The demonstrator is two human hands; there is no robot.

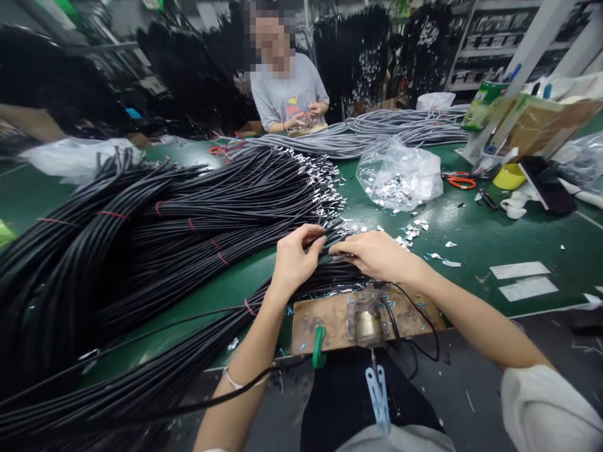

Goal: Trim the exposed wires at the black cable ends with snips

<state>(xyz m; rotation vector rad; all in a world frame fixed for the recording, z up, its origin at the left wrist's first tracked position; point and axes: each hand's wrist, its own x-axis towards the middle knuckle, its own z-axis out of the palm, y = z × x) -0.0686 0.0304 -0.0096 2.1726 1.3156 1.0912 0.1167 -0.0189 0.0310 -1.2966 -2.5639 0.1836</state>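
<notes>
Bundles of black cables (pixel 188 213), tied with red bands, cover the left of the green table, their stripped, pale ends at the centre. My left hand (pixel 301 254) is closed at the near edge of these ends, thumb and fingers pinched; what lies between them is too small to tell. Just to its right, my right hand (pixel 367 252) has its fingers together around a thin dark cable end. Below both hands more black cables (pixel 336 273) lie along a wooden board (pixel 320 317), which carries a metal device (pixel 370 323) and a green clamp (pixel 319 345).
A clear bag of scraps (pixel 400 179), orange-handled scissors (pixel 460 181), a phone (pixel 546 183) and white labels (pixel 521 270) lie to the right. Grey cables (pixel 358 133) run across the back, where a person (pixel 287 88) works with both hands.
</notes>
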